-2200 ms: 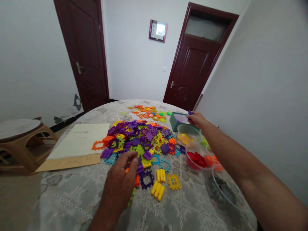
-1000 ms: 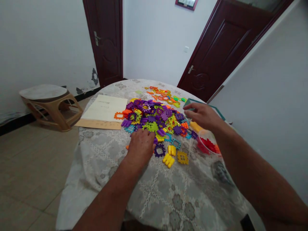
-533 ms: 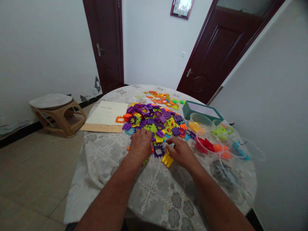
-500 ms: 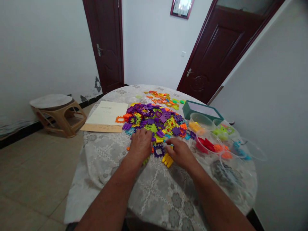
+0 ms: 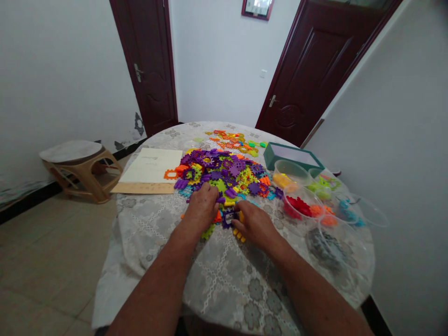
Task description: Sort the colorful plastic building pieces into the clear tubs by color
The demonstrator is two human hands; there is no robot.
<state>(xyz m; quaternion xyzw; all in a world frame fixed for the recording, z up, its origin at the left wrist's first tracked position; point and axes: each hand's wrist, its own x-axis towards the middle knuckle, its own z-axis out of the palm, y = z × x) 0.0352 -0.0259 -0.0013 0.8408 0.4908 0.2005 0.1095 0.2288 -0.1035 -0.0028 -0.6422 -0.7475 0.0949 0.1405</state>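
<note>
A heap of plastic building pieces (image 5: 217, 175), mostly purple with lime, yellow and orange ones, lies before me. At its near left edge is my left hand (image 5: 202, 205), back up and fingers curled down; what they grip is hidden. My right hand (image 5: 254, 221) bends its thumb and fingers around a yellow plastic piece (image 5: 241, 216), with more yellow prongs (image 5: 239, 234) showing under the thumb. A purple square frame piece (image 5: 227, 219) lies between the hands, close to the right fingertips. Below my left hand rests a lime piece (image 5: 207, 232).
Clear tubs (image 5: 293, 171) of sorted pieces stand at the right, with grey pieces (image 5: 325, 247) nearer me. Behind them is a green box (image 5: 293, 156). Paper (image 5: 153, 165) and a wooden ruler (image 5: 144, 187) lie left. Loose orange pieces (image 5: 227, 139) lie beyond the heap.
My right hand has shifted left, over the yellow pieces and closer to the purple frame. My left hand stays at the heap's edge. The view has moved slightly.
</note>
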